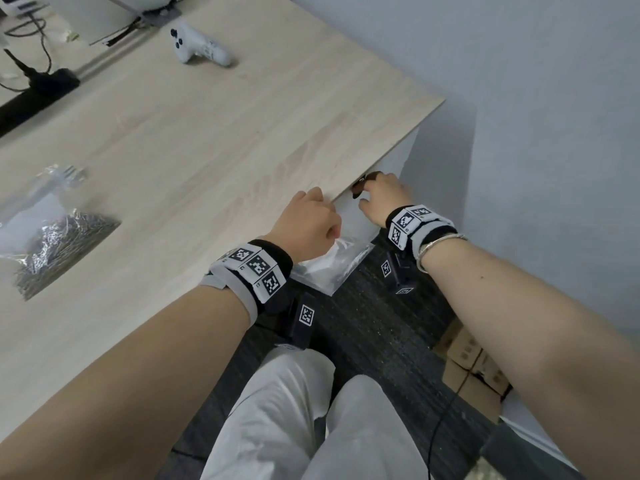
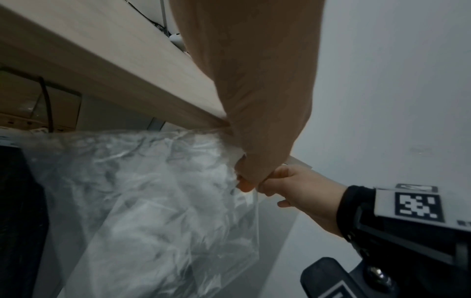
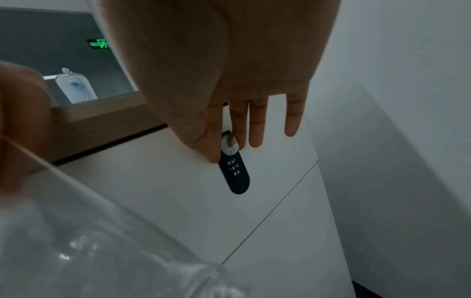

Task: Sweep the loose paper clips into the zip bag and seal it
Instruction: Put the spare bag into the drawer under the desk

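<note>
A heap of silvery paper clips (image 1: 65,244) lies at the table's left, partly under clear plastic. At the table's near edge my left hand (image 1: 308,223) pinches the top of the clear zip bag (image 1: 332,263), which hangs below the edge. In the left wrist view the zip bag (image 2: 153,201) hangs crumpled under my left hand (image 2: 244,181); I cannot tell whether its mouth is open. My right hand (image 1: 381,192) is beside the white side panel under the table. Its straight fingers (image 3: 254,131) touch a black oval control panel (image 3: 235,175).
A white game controller (image 1: 201,46) and black cables (image 1: 45,81) lie at the far end of the wooden table (image 1: 207,150). A grey wall stands close on the right. Cardboard boxes (image 1: 467,368) sit on the dark floor near my knees (image 1: 311,410).
</note>
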Motion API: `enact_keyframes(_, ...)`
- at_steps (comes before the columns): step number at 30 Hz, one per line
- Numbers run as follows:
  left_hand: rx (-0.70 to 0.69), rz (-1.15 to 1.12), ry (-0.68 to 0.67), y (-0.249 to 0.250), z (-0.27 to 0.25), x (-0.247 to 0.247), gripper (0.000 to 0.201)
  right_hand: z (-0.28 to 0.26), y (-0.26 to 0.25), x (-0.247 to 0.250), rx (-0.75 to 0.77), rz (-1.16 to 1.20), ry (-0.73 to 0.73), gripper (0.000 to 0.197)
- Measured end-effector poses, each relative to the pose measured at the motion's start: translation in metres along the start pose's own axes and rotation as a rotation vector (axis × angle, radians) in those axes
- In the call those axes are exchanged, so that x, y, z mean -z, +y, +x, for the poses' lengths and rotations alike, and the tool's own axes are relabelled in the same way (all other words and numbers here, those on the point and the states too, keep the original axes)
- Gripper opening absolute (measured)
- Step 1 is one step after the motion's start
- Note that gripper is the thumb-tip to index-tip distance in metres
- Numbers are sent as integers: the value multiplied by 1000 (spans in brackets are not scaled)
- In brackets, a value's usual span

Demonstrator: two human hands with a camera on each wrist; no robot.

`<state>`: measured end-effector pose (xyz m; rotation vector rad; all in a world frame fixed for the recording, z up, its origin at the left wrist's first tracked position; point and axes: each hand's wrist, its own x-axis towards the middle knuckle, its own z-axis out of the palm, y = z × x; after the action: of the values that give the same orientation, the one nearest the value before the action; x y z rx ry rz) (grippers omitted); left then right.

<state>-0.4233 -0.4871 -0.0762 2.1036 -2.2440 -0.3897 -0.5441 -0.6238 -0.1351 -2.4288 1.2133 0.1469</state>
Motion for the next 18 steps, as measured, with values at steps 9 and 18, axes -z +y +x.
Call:
enact_keyframes(9,8,-53,10,7,-15,-4,26,-3,2,3,43,14,12,37)
enact_keyframes(18,23,-55,-68,11,-19,-2,29,-3,1,5,48,-52,-35,43)
